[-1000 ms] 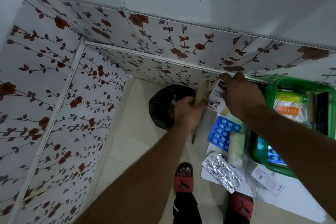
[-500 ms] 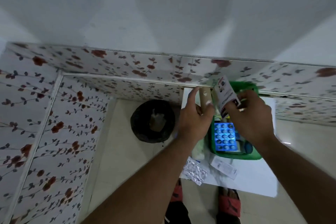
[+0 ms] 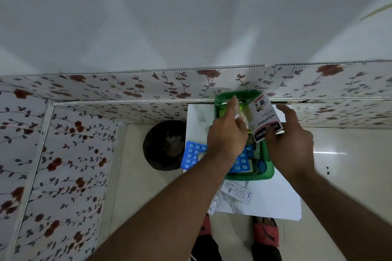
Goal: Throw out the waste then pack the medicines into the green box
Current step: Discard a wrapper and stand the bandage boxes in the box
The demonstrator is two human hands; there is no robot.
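Head view: both hands over the green box (image 3: 266, 176) at the back of the white tabletop (image 3: 282, 201), against the floral wall panel. Right hand (image 3: 289, 144) pinches a Hansaplast washproof plaster box (image 3: 264, 119) by its lower end, tilted, directly above the green box, likely so it can slide in on edge beside what's packed. Left hand (image 3: 227, 133) is half curled, index finger out, with something pale and narrow at the fingertips; can't tell what it is or whether it's gripped. Probably steadying or making room inside.

Already in the green box: a blue blister pack (image 3: 240, 162) and a blue round item, partly hidden. Not yet packed: a second blue blister pack (image 3: 192, 154) at the tabletop's left edge, a white printed sachet (image 3: 237, 193) just in front of the green box, a foil strip (image 3: 214, 205) at the front-left corner, mostly behind the forearm.

Black bin (image 3: 164, 146) sits on the floor just left of the tabletop, within easy reach for waste, something pale inside.
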